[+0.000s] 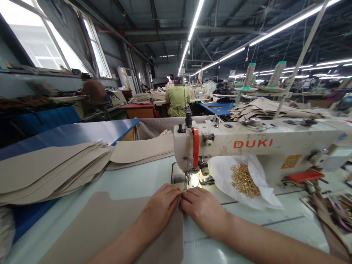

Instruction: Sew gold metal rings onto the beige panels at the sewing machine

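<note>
A large beige panel (110,223), of fabric or leather-like sheet, lies flat on the sewing table, its far edge at the needle area of a white sewing machine (220,141). My left hand (163,207) rests over the panel near its right corner, fingers closed together at the edge. Right beside it, my right hand (202,205) has its fingers curled, pinching the same edge just in front of the presser foot (187,179). The fingertips of both hands almost meet. Whatever small piece may lie between them is hidden.
Stacked beige panels (55,170) lie to the left, with another stack (143,148) behind. Under the machine arm, a white sheet (222,172) holds gold metal rings (244,181). Straps and small parts lie at right. A person (177,99) sits ahead, another (93,91) at left.
</note>
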{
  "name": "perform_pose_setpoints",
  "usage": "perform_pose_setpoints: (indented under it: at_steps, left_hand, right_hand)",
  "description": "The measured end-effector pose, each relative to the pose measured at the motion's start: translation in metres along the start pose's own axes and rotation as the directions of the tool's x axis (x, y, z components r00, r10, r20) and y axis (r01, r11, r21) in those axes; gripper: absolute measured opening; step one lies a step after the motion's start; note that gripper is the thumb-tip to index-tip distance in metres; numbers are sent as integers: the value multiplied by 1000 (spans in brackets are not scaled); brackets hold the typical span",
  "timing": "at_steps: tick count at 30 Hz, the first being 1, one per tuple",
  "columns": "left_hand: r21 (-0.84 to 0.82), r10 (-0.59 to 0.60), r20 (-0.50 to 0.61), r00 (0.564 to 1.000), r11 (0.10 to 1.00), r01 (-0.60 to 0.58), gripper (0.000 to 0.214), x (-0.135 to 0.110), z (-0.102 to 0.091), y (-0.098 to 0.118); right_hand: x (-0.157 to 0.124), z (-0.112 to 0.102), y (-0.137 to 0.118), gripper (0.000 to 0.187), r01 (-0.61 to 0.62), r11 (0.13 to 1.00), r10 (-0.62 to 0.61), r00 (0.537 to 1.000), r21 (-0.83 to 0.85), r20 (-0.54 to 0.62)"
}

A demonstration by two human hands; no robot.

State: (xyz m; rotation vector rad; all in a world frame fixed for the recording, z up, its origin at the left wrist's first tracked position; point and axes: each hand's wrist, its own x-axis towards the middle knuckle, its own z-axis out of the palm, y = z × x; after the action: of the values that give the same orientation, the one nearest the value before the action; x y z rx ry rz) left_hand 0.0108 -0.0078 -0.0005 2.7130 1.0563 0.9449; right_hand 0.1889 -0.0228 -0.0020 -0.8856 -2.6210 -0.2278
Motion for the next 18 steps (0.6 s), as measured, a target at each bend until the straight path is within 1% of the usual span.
perform_pose_setpoints:
  at_steps: [4, 7, 11, 18]
  left_hand:
    - [-9, 27, -26, 999, 1000, -27, 18, 11, 10, -3]
    - [-17, 21, -29, 999, 1000, -22, 20, 19, 17, -6]
    - [-25, 5, -16, 1000, 1000, -6, 19, 27, 19, -9]
    - [-29, -6, -5, 1000, 1000, 6, 18, 33, 21, -15]
  right_hand:
    - [-3, -3, 12, 8, 21, 999, -20, 999, -34, 25]
    - [-4, -4, 20, 8, 11, 999, -10, 999, -34, 32]
    - [-4, 0, 26, 7, -29, 1000, 29, 999, -7, 31]
    - [-2, 2, 33, 5, -72, 997, 71, 997, 24, 33]
